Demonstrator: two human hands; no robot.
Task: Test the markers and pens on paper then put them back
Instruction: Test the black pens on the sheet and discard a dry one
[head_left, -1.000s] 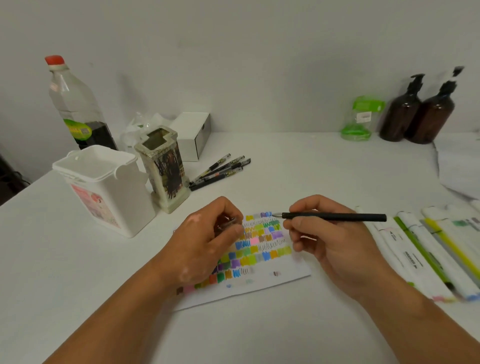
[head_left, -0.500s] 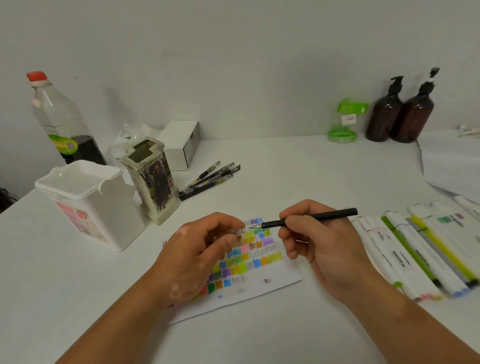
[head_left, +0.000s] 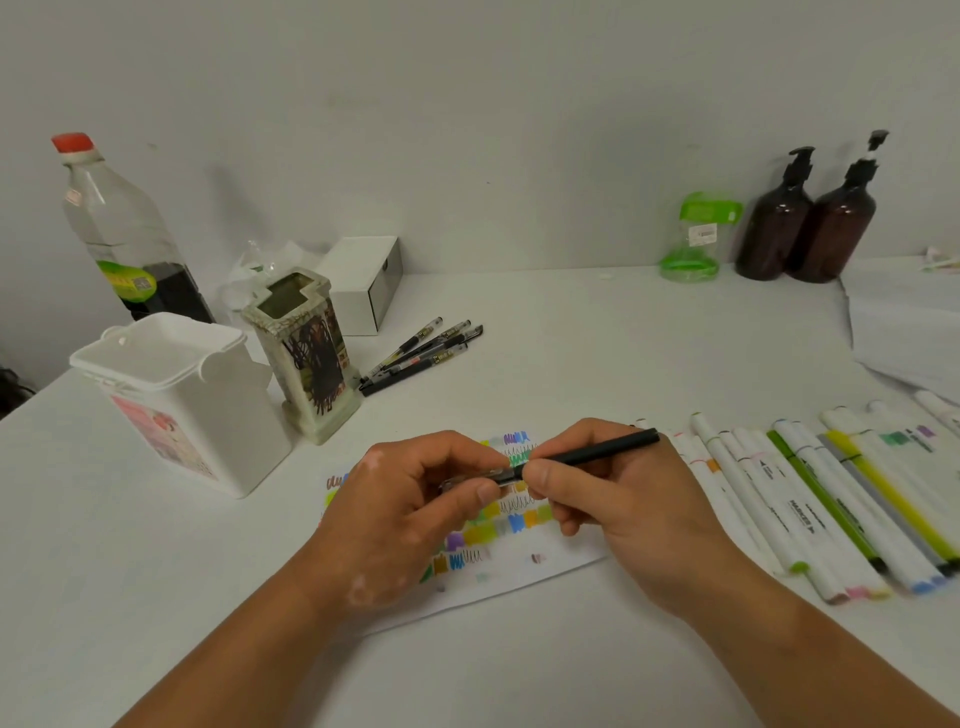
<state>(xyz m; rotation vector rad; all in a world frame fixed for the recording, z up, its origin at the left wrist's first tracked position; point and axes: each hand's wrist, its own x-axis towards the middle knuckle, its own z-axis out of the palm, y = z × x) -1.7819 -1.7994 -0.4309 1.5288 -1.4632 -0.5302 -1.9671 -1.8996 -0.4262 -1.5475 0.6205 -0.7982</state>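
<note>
My right hand (head_left: 618, 501) grips a slim black pen (head_left: 597, 451) by its front end, its barrel pointing up and right. My left hand (head_left: 410, 514) pinches the pen's clear cap (head_left: 470, 477), and the cap meets the pen tip between my fingers. Both hands hover over a white paper (head_left: 519, 564) covered with colourful test scribbles. A row of white markers (head_left: 810, 499) lies on the table to the right. Several black pens (head_left: 421, 353) lie behind, beside a decorated ceramic pen holder (head_left: 306, 358).
A white plastic bucket (head_left: 182, 400) stands at left, a large bottle (head_left: 119, 228) behind it, and a small white box (head_left: 363, 283). Two brown pump bottles (head_left: 810, 218) and a green-lidded jar (head_left: 693, 239) stand by the wall. White sheets (head_left: 904, 322) lie at far right.
My hands have come together: the pen tip moved left into the cap held by my left hand. The view shifted slightly.
</note>
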